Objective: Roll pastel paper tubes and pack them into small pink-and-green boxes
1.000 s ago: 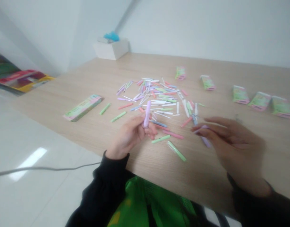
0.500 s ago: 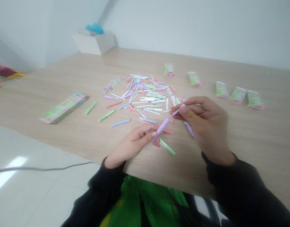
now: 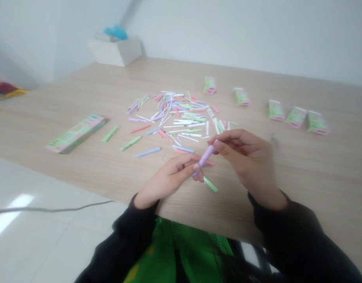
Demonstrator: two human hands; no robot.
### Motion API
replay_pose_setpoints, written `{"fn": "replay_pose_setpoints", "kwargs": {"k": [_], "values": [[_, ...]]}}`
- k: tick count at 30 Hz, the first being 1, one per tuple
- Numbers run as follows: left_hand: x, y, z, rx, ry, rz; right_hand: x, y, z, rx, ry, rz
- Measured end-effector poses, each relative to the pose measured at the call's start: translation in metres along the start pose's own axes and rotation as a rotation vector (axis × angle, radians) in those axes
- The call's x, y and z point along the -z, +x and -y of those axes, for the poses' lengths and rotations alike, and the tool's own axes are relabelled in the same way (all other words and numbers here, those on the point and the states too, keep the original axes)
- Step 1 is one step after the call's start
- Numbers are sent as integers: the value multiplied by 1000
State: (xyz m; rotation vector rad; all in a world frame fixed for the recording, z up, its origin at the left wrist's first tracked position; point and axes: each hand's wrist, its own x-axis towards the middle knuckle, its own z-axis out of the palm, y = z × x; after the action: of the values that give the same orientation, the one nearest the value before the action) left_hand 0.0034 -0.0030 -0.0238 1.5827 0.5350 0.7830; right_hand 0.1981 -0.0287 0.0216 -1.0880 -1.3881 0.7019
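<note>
My left hand point(image 3: 176, 175) is closed round the lower part of a purple pen barrel point(image 3: 205, 156), which slants up to the right. At its upper end, my right hand point(image 3: 242, 153) pinches with thumb and fingertips; the thin purple pen part seen there earlier is now hidden by the fingers or inside the barrel. A green pen piece point(image 3: 210, 183) lies on the table just below the left fingertips. Beyond the hands spreads a loose pile of pastel and white pen parts point(image 3: 183, 114). A blue pen piece point(image 3: 148, 152) lies left of the hands.
A long green and pink box point(image 3: 76, 134) lies at the left of the wooden table point(image 3: 316, 173). Several small green and pink boxes point(image 3: 276, 110) stand along the back right. A white container point(image 3: 110, 51) with something blue in it is at the far left corner.
My right hand has moved left and down, bringing the thin purple part to the barrel's upper end. The gap between them has closed. My left hand has barely shifted.
</note>
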Motion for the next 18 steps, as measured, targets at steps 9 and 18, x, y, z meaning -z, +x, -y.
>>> {"fn": "replay_pose_setpoints", "kwargs": {"k": [9, 18], "values": [[-2, 6, -3, -31, -99, 7, 9, 2, 8, 147, -236, 158], [0, 7, 3, -23, -273, -68, 29, 0, 6, 161, -349, 80]]}}
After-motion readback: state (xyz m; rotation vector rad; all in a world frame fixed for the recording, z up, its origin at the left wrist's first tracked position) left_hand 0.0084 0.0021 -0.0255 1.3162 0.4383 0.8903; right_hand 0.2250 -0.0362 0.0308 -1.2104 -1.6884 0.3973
